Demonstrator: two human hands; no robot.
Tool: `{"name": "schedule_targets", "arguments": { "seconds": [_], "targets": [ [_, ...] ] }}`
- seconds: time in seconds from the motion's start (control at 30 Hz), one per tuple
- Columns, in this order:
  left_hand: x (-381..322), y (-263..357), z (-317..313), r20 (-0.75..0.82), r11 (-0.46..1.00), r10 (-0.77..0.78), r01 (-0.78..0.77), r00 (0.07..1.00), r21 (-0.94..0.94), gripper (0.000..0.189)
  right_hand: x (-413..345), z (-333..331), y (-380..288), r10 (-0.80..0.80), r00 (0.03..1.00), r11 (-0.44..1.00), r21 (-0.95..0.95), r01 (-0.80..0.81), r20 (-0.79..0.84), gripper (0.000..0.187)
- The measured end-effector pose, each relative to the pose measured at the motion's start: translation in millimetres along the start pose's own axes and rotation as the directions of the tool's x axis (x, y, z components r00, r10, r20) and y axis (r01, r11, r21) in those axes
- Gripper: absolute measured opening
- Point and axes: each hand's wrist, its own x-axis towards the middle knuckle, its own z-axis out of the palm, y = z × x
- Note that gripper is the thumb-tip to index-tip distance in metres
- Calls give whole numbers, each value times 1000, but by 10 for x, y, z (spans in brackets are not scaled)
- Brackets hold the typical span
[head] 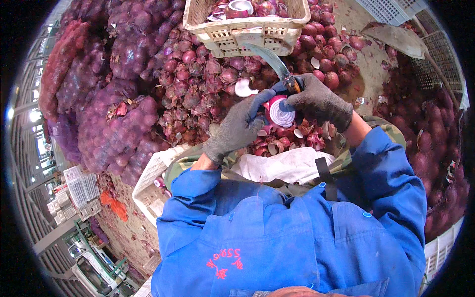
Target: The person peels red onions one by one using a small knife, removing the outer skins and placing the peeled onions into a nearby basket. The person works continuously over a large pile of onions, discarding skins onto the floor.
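Observation:
My left hand (237,128), in a grey and blue work glove, grips a cut red onion (281,113) from its left side. The onion's white ringed face is turned up towards me. My gloved right hand (321,100) holds a curved knife (272,61) by its handle, the blade pointing up and away to the left. The right thumb rests against the onion's cut face. Just beyond the hands, a white onion slice (245,88) lies on a heap of whole red onions (211,72). Onion skins and scraps (276,143) lie beneath my hands, near a white cloth (274,163).
A dirty cream plastic crate (245,35) with cut onions stands ahead. Full mesh onion sacks (118,130) pile up on the left, with more sacks (426,159) on the right. Another white crate (152,189) sits by my left side. A shovel (397,37) lies at upper right.

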Motion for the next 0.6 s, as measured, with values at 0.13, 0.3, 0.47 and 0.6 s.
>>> {"name": "schedule_targets", "arguments": {
  "seconds": [0.13, 0.3, 0.47, 0.6],
  "targets": [
    [57, -7, -59, -142, 951, 227, -188, 963, 245, 29, 21, -9, -27, -41, 999, 998, -40, 42, 37, 46],
    [35, 76, -87, -185, 935, 272, -214, 944, 284, 24, 19, -42, -18, -29, 998, 999, 43, 26, 57, 45],
    [10, 113, -85, -238, 936, 275, -204, 931, 286, 23, 20, -169, 66, -57, 998, 993, 100, 56, 4, 48],
    [-1, 128, -107, -246, 942, 277, -212, 929, 259, 24, 99, -205, 153, -113, 993, 992, 54, 115, -40, 38]
  ]
}}
